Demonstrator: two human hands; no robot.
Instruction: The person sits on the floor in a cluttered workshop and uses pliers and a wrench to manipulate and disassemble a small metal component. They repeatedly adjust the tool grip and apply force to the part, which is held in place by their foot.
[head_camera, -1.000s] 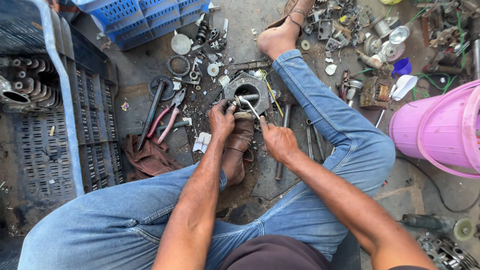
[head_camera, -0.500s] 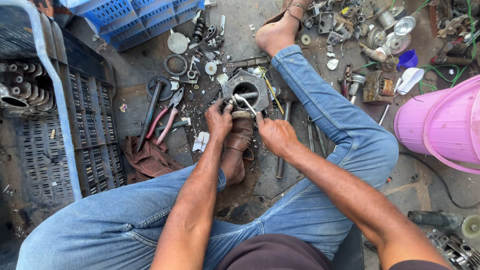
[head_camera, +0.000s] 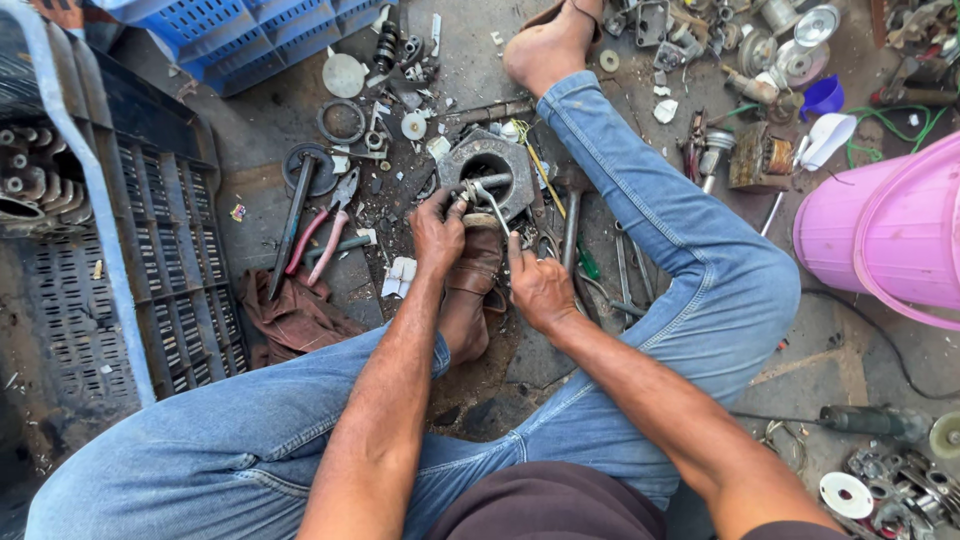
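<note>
Beside the metal housing (head_camera: 487, 172), left hand (head_camera: 437, 232) still pinches its fitting; right hand (head_camera: 540, 288) has dropped, loosely curled.

No packages, labels, signs or screens show anywhere in the view.
</note>
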